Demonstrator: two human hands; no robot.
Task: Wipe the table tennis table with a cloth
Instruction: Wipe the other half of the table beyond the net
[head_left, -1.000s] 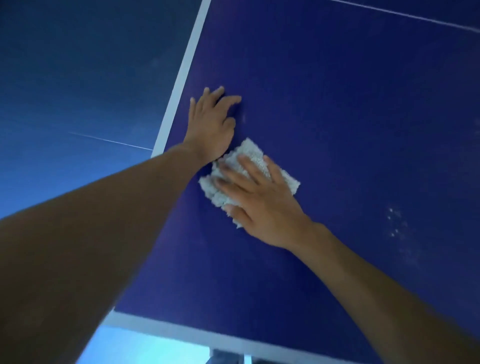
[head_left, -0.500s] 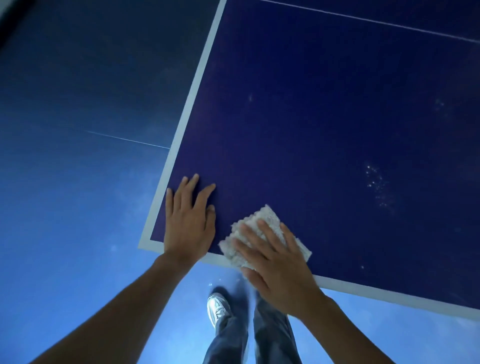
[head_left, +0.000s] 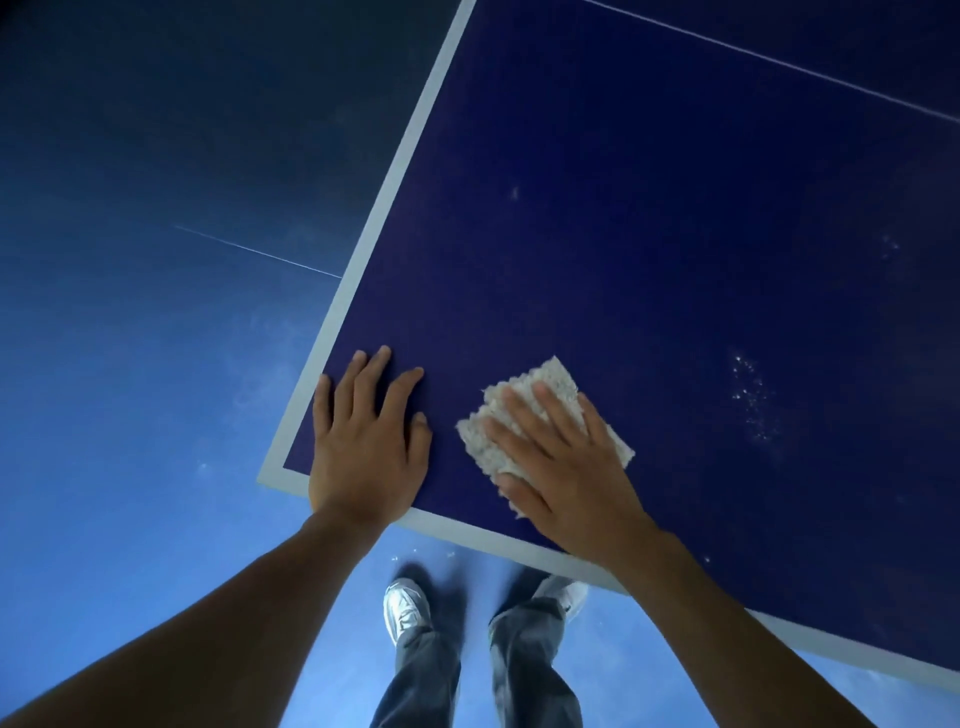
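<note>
Plainly the wiping is under way but far from finished, judging by what lies on the surface. Nearest, below the worktop's corner (head_left: 271, 475), the person's trousers (head_left: 524, 670) and a pale shoe (head_left: 406, 608) stand on the blue floor (head_left: 130, 364). Just inside that corner the left hand (head_left: 366, 441) lies palm down on the dark blue worktop (head_left: 623, 234), fingers (head_left: 358, 384) straight and a little spread, holding nothing; it looks like a brace. A short way right of the corner, near the front edge, the right hand (head_left: 566, 467) presses the cloth (head_left: 556, 376) flat, fingers straight and slightly fanned across it, the thumb lying at its near side rather than pinching it. The cloth is a small, pale, nubbly pad, seemingly folded, its far end and left edge showing past the fingers. The patch around the corner looks clean, as far as the light lets one judge. Further right of the corner a cluster of white specks (head_left: 750, 395) sits on the surface, another faint scatter (head_left: 889, 244) lies beyond that, and a single mark (head_left: 515, 193) shows well up from the corner. Farthest off, the thin white centre line (head_left: 779, 63) crosses the worktop; nothing shows whether that stretch has been wiped. My estimate: most of the surface remains to be covered.
</note>
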